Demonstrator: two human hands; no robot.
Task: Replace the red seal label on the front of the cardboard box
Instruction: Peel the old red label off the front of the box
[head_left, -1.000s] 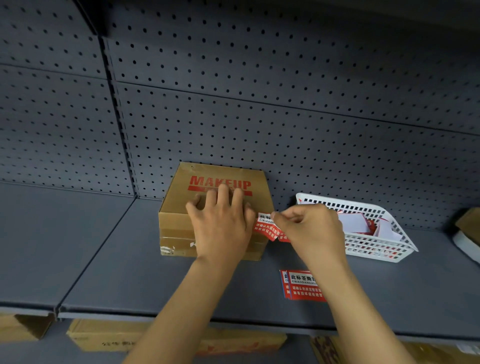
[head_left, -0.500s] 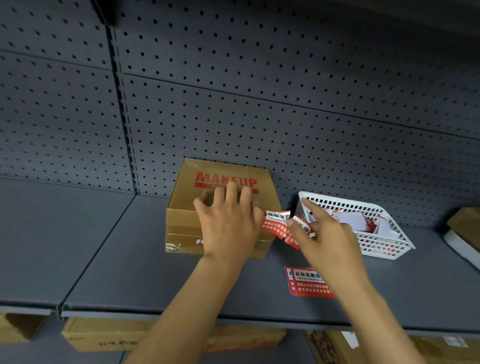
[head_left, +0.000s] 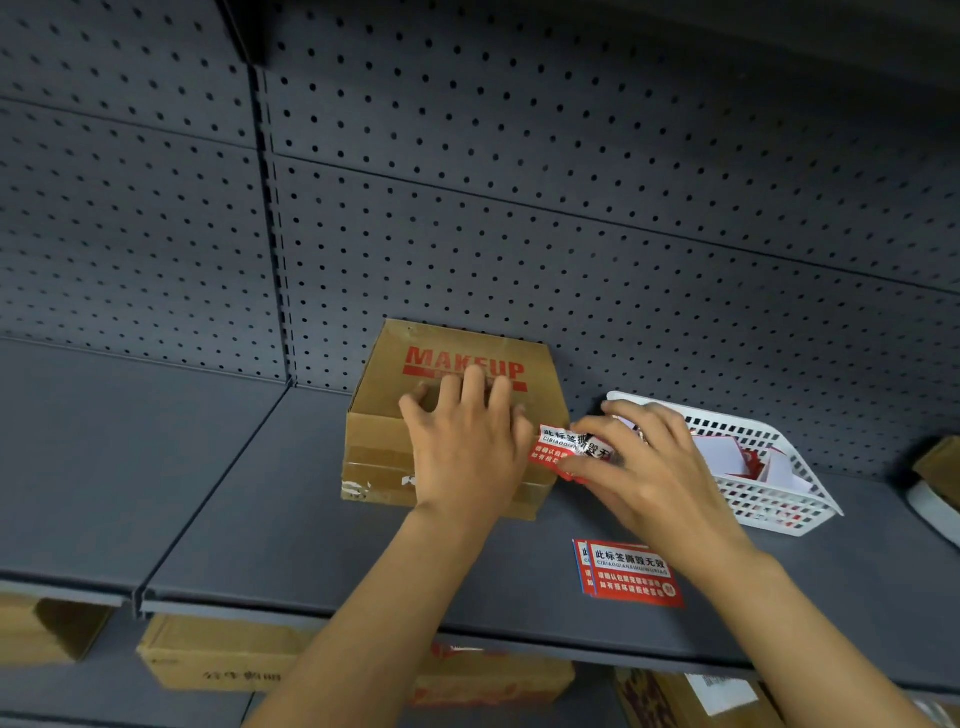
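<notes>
A: What changed in the last second?

B: The right hand (head_left: 652, 470) has swung away from the brown cardboard box printed MAKEUP (head_left: 457, 415) toward the white plastic mesh basket (head_left: 769, 499), taking the crumpled red-and-white seal label (head_left: 563, 449) with it. A second ago that label sat at the box's front corner, pinched there.

A: Grip state?

B: Right thumb and fingers pinch the label's right end — the rest of it sticks out to the left of the pinch, nearly touching the box's right edge. The left hand (head_left: 467, 447) is spread flat, palm pressing on the box top and over its front edge, same as before.

A: So the old label is off?

B: Looks like it, though the left hand covers the front face, so I can't confirm it's bare. The basket lies just behind and to the right of the pinch and already holds white and red scraps — probably the discard spot.

A: Next?

B: My guess: drop it in, then take a flat red seal label from the small stack (head_left: 631, 574) lying on the grey metal shelf (head_left: 260, 530), below the pinch, nearer the person.
</notes>
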